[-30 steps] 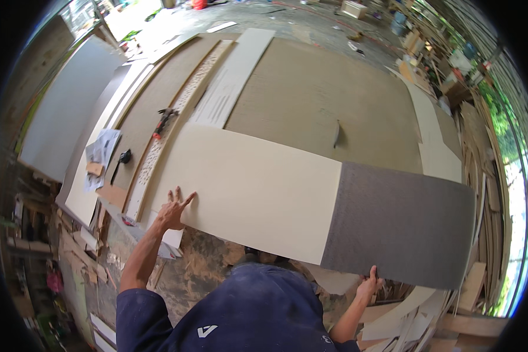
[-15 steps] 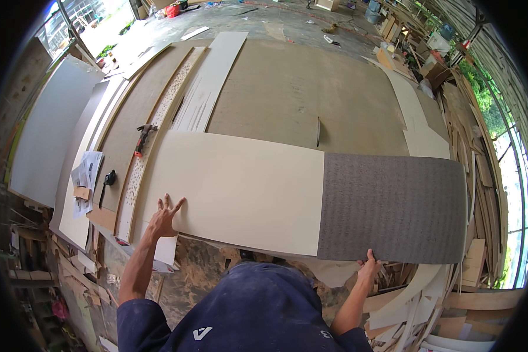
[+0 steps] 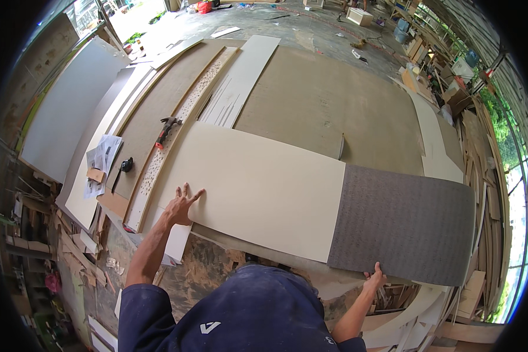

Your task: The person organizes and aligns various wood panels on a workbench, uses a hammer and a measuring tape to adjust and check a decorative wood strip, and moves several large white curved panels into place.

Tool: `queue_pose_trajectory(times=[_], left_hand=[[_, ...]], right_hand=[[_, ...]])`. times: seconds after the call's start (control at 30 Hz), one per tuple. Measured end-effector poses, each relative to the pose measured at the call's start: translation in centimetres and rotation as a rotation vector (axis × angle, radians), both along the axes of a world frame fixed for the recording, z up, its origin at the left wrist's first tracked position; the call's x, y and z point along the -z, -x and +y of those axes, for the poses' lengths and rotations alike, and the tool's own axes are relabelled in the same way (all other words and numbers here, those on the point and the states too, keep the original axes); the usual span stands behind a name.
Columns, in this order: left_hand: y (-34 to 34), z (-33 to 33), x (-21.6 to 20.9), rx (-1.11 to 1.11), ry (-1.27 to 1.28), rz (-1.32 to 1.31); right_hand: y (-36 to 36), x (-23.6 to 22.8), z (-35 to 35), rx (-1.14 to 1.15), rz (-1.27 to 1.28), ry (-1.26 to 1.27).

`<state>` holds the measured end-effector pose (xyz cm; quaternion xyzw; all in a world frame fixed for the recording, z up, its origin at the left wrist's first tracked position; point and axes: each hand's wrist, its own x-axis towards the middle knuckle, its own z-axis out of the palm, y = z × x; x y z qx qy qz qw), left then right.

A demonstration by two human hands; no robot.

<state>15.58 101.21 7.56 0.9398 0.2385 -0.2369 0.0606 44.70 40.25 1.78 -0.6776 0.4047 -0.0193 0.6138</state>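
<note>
A long cream laminate sheet lies across the work table, and its right end curls back over itself, showing a grey-brown underside. My left hand rests on the cream face by the near left edge, fingers spread and pressing flat. At the near edge of the curled-over part, my right hand grips the sheet, thumb on top; its other fingers are partly hidden.
Left of the sheet lies a long speckled strip with raised edges, bearing a claw hammer. A tape measure and papers sit further left. Offcuts are piled along the right side. A thin dark blade-like piece stands beyond the sheet.
My view has turned, so the table and sheet appear tilted clockwise and the left side sits further right. Both hands keep their places on the laminate sheet, which stays curled over.
</note>
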Motion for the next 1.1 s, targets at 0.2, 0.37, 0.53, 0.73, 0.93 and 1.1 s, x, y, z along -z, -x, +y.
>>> queue_pose_trajectory(times=[0.2,0.37,0.53,0.73,0.93,1.1], left_hand=[[-0.5,0.3,0.1,-0.001,0.01,-0.023],[-1.0,0.6,0.3,-0.012,0.025,-0.037],[-1.8,1.3,0.9,-0.008,0.01,-0.047],[-2.9,2.2,1.0,-0.01,0.008,-0.035],[-4.3,3.0,1.2,0.004,-0.008,-0.059],[-5.7,3.9,1.4,0.007,-0.007,-0.071]], right_hand=[[-0.7,-0.1,0.4,-0.002,-0.033,-0.032],[-1.4,0.6,0.1,-0.023,-0.052,-0.042],[-2.5,1.0,0.5,0.004,-0.037,-0.041],[-3.4,-0.6,2.4,0.004,-0.016,-0.012],[-5.1,0.4,2.6,-0.008,-0.043,-0.062],[-6.7,1.0,3.0,-0.011,-0.043,-0.075]])
